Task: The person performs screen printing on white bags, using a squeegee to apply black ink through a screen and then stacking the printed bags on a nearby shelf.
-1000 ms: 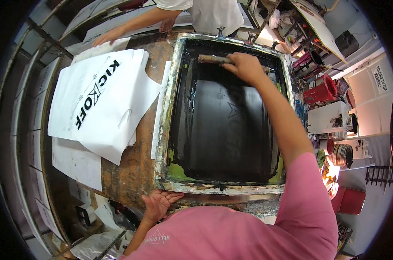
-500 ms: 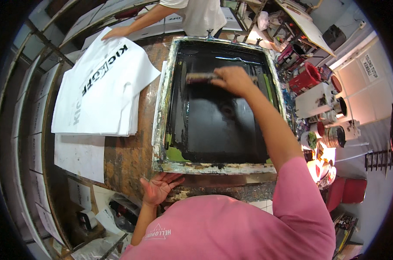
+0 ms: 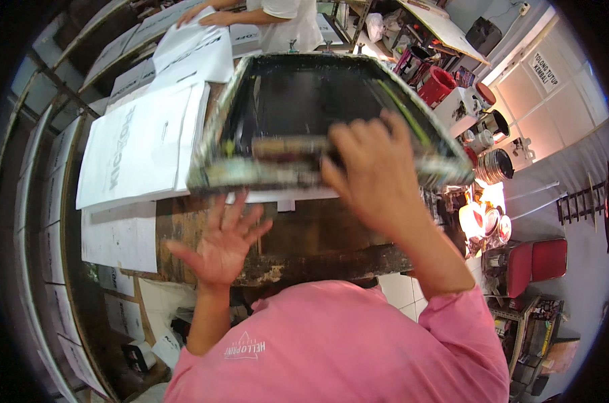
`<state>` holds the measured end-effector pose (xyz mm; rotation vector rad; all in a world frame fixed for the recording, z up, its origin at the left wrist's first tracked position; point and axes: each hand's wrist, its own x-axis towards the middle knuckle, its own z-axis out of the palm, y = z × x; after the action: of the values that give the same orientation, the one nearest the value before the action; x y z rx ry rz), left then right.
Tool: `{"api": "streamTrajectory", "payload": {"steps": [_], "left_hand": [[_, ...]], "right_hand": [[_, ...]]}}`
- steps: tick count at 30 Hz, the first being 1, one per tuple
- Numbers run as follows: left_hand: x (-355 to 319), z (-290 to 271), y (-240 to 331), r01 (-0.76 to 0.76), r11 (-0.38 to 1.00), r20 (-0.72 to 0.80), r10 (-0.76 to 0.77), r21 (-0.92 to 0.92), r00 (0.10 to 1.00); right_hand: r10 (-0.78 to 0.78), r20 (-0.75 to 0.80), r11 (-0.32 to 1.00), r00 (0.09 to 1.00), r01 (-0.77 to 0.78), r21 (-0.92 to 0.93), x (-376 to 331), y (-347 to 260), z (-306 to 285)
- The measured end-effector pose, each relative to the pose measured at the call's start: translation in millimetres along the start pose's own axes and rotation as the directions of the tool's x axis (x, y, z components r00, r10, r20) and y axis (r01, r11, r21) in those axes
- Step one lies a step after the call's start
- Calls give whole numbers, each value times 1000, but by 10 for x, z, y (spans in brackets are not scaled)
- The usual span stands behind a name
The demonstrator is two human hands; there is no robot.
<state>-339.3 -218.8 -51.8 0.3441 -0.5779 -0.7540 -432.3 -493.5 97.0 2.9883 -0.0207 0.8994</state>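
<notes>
My right hand [image 3: 378,174] is closed round the wooden handle of a squeegee [image 3: 288,146], slightly blurred, at the near side of a screen-printing frame [image 3: 261,174]. The frame's mesh [image 3: 298,97] is coated with black ink. Its near edge is raised off the table, while the far side stays by the clamps. My left hand [image 3: 220,245] is open, palm up and fingers spread, with its fingertips close to the frame's lower left edge; whether they touch cannot be made out. Under the raised edge, part of a white sheet [image 3: 288,196] shows on the worktable [image 3: 304,232].
A stack of white printed bags or sheets [image 3: 140,144] lies left of the frame. Beyond it, a person in white [image 3: 291,23] handles another printed piece [image 3: 200,57] by the racks [image 3: 52,195]. Ink tubs and a red bucket [image 3: 435,87] stand right; a red chair [image 3: 519,269] is lower right.
The frame's near edge has risen. My right hand and the squeegee have come from the far part toward me. My left hand has moved up to the frame. The other person's printed piece moved farther away.
</notes>
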Motion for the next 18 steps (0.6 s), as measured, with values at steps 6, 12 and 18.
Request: {"api": "streamTrajectory", "payload": {"steps": [6,12,18], "left_hand": [[636,-25,7,117,205,-138,91,972,986],[154,-485,-546,296,-840,-439,78,454,895],[379,-379,-547,285,-782,-391,58,554,919]], "right_hand": [[-53,-289,998,956,39,-57,800,308,-121],[-87,-235,995,968,72,-71,1123,356,-341],[32,-325,999,945,-30,11,1410,320,-360]]}}
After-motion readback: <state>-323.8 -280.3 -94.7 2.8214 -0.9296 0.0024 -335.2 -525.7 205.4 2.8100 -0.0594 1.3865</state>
